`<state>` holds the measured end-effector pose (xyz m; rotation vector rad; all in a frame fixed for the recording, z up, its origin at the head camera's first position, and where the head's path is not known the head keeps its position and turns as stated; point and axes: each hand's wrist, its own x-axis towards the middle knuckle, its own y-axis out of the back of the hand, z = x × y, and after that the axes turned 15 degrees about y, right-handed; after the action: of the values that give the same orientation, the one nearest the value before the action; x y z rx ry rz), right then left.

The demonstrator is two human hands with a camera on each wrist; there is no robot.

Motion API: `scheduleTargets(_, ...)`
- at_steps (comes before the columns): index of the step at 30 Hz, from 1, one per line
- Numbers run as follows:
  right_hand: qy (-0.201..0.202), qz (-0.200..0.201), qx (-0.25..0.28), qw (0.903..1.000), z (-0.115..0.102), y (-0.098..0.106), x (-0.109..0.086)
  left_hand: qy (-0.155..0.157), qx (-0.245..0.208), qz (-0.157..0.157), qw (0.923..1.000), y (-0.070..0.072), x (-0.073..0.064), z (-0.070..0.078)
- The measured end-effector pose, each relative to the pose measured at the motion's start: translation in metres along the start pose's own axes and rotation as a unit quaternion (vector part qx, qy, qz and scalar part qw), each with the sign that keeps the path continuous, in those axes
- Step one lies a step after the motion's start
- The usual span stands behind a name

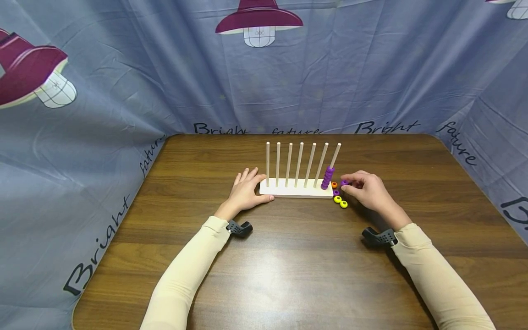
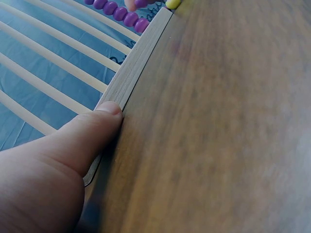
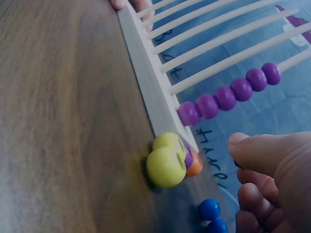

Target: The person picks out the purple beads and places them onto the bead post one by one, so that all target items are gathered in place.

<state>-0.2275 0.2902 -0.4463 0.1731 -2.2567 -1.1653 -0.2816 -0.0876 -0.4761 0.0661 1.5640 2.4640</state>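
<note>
A white wooden peg rack (image 1: 296,193) with several upright pegs stands mid-table. Several purple beads (image 3: 225,98) are stacked on its rightmost peg. My left hand (image 1: 244,193) holds the rack's left end, thumb (image 2: 108,109) against the front edge and fingers behind. Just right of the rack, my right hand (image 1: 369,190) pinches a purple bead (image 1: 344,183) between thumb and fingertips; the right wrist view mostly hides this bead. By the rack's right end lie two yellow beads (image 1: 340,202), an orange bead (image 1: 334,185) and a loose purple bead (image 1: 336,193).
Blue beads (image 3: 210,209) lie near my right hand in the right wrist view. The brown wooden table (image 1: 288,266) reaches back to a blue printed curtain (image 1: 264,91). Each wrist wears a black camera mount (image 1: 240,228).
</note>
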Motion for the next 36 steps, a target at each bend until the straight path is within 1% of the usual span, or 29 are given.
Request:
scheduleTargets(4, 0.001, -0.002, 0.0, 1.0, -0.004, 0.004, 0.002, 0.001, 0.0, -0.001, 1.0, 0.0, 0.0, 0.0)
scheduleTargets(12, 0.003, 0.02, 0.024, 0.9995, -0.01, 0.016, 0.011, 0.001, -0.006, -0.002, 1.0, -0.001, 0.0, 0.0)
scheduleTargets(16, -0.006, 0.021, 0.038, 0.999, -0.014, 0.024, 0.019, 0.001, -0.005, -0.001, 1.0, -0.001, 0.0, 0.0)
scheduleTargets(22, -0.008, 0.03, 0.051, 0.9982, -0.025, 0.039, 0.03, -0.002, 0.0, 0.003, 1.0, -0.001, 0.0, -0.001)
scheduleTargets(29, 0.0, 0.05, 0.054, 0.9973, -0.032, 0.05, 0.039, -0.003, -0.001, 0.005, 1.0, -0.001, 0.0, -0.002)
scheduleTargets(36, 0.01, 0.059, 0.069, 0.9958, -0.038, 0.06, 0.046, -0.003, -0.003, 0.003, 1.0, -0.001, -0.001, 0.0)
